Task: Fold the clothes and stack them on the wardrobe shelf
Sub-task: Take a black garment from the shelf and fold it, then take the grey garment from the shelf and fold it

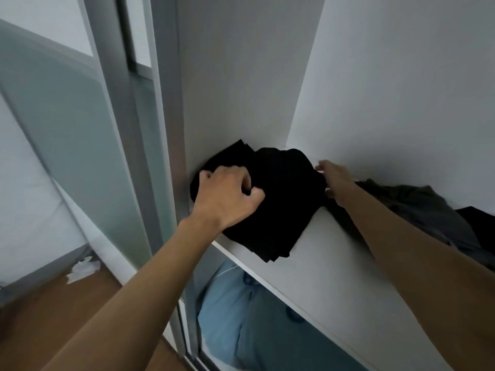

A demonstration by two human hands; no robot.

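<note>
The frosted-glass sliding door with a metal frame stood at the far left, crumpled white paper lying on the wooden floor below it. The left hand gripped the top of the folded black fabric stack, fingers curled into the cloth. The stack sat in the left rear corner of the white wardrobe shelf, overhanging its front edge. The right hand pressed largely straight fingers against the stack's right side. A crumpled olive-grey garment lay on the shelf further right. Blue denim clothing showed below the shelf.
</note>
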